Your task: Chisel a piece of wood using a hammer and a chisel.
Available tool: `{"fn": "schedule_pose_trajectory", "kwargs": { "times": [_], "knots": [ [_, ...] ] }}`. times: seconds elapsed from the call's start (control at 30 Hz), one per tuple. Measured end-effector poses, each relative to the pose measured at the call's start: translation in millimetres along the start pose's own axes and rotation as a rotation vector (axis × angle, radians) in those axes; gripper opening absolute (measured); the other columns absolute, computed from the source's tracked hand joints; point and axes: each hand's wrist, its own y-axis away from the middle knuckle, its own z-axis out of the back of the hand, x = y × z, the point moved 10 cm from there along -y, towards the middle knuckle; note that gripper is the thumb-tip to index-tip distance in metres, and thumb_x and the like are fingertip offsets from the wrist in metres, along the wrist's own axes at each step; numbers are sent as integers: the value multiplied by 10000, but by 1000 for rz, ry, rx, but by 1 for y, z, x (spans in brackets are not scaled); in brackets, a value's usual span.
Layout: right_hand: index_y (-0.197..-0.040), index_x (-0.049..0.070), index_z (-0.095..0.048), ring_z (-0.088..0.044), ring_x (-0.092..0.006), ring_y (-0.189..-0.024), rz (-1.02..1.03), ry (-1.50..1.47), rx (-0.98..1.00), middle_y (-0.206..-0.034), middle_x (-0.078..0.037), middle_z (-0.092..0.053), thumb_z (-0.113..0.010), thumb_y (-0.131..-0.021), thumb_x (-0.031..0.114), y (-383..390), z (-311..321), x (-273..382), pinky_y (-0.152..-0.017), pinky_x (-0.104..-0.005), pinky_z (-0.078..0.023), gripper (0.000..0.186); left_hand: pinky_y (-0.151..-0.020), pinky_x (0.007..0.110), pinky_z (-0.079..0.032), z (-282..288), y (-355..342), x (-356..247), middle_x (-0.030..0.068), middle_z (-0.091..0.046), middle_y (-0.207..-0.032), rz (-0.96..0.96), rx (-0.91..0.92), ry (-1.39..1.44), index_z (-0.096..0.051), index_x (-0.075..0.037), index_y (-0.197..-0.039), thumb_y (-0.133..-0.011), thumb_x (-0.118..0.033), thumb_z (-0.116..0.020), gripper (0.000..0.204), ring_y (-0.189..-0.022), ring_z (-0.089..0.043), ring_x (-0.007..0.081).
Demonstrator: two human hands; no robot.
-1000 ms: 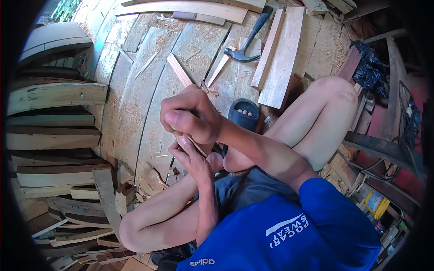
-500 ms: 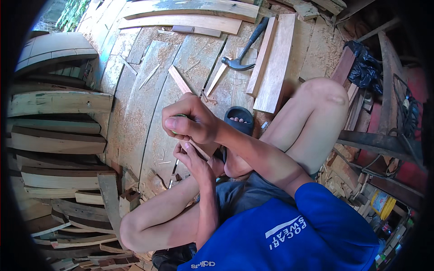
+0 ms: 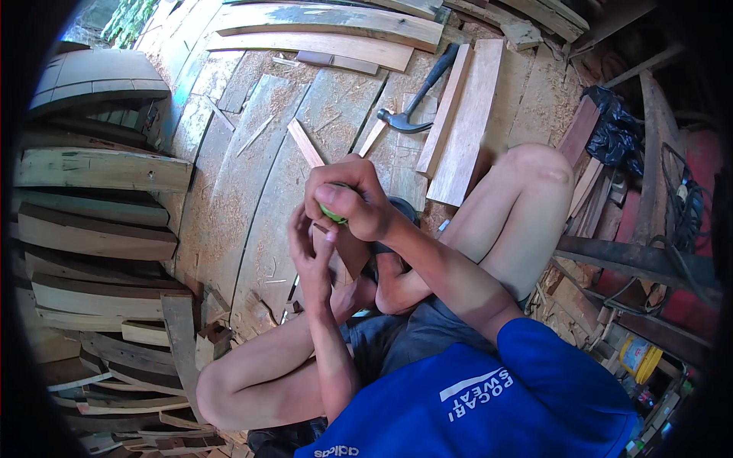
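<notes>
My right hand [image 3: 351, 200] is wrapped round a rounded green thing [image 3: 333, 204]. Its lower part is hidden in my fist, so I cannot tell its kind. Just below and to the left, my left hand [image 3: 311, 248] is closed, fingers raised, with the end of a small brown piece of wood [image 3: 321, 227] showing by the thumb. A flat wooden block [image 3: 352, 253] stands tilted between my hands and my feet, partly covered by the left hand. Beyond my right hand a short wood strip [image 3: 305, 143] lies on the boards.
A claw hammer [image 3: 412, 114] lies on the plank floor [image 3: 256, 183] beside two wooden boards [image 3: 469, 126]. Curved timbers [image 3: 99, 233] are stacked along the left. Long planks [image 3: 328, 23] lie at the far side. A black plastic bag [image 3: 613, 130] and a yellow tub [image 3: 640, 359] are at the right.
My right hand, with the green thing, has shifted to the right. My left hand has moved up closer to it, its fingers now raised. The wooden block stands steeper.
</notes>
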Motion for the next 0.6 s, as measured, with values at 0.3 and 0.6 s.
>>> {"fn": "schedule_pose_trajectory", "kwargs": {
  "times": [0.3,0.6],
  "knots": [
    [-697,11,-558,-473,-89,-493,59,24,7,-572,-19,-505,-578,-897,298,3,-1,2,-483,-267,-362,350,-913,285,-425,7,10,13,54,-535,-1080,70,-175,122,-529,-40,-1084,-831,-38,-661,286,-1041,-519,141],
    [-708,-2,-525,-490,-134,-619,55,249,127,-659,-52,-513,-589,-781,154,0,-18,9,-575,-294,-380,184,-939,302,-395,30,44,33,61,-466,-1056,5,-487,311,-429,-60,-1096,-921,-66,-606,249,-1010,-472,151]
  ]
}}
